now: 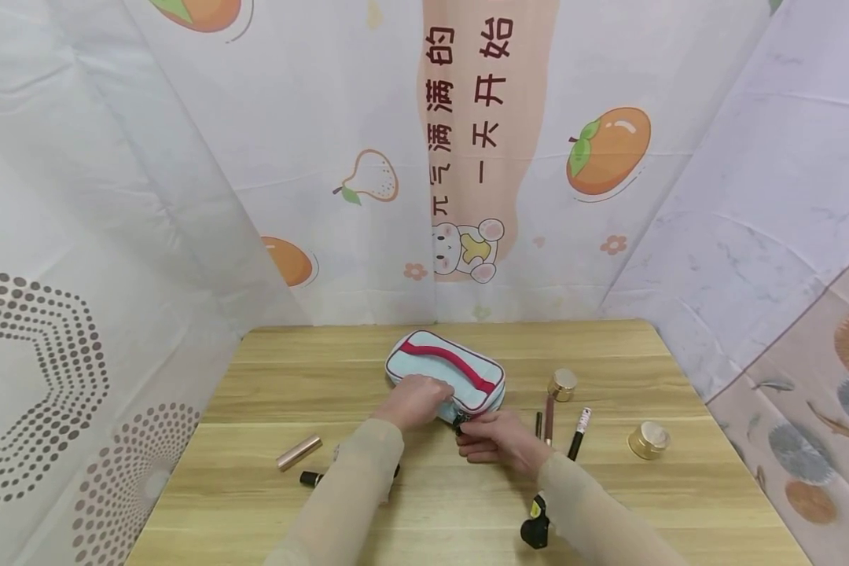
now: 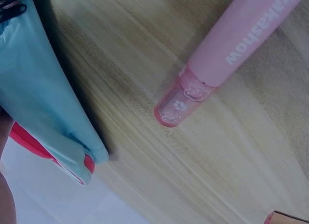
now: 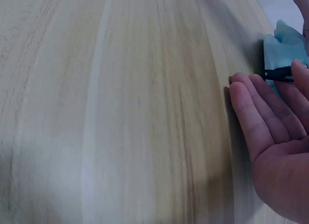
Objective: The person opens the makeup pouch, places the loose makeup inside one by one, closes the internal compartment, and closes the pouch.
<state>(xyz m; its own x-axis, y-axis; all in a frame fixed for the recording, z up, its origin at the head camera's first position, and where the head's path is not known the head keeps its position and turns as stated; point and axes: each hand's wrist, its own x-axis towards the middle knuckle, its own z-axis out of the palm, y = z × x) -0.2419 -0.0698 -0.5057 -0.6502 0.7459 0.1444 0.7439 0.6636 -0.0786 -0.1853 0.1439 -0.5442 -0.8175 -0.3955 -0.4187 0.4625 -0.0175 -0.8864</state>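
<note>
A light blue cosmetic bag with a red handle and red piping lies at the back middle of the table. My left hand grips its near left side; in the left wrist view only slivers of that hand show beside the bag. At the bag's near right corner, my right hand pinches the black zipper pull. The right wrist view shows the same hand palm up, thumb and index finger on the black pull, its other fingers extended along the table.
Left of the bag lie a rose-gold tube, a black-ended item partly under my left sleeve, and a pink lip gloss tube. To the right are gold-lidded jars, slim pens and a black item with a yellow label.
</note>
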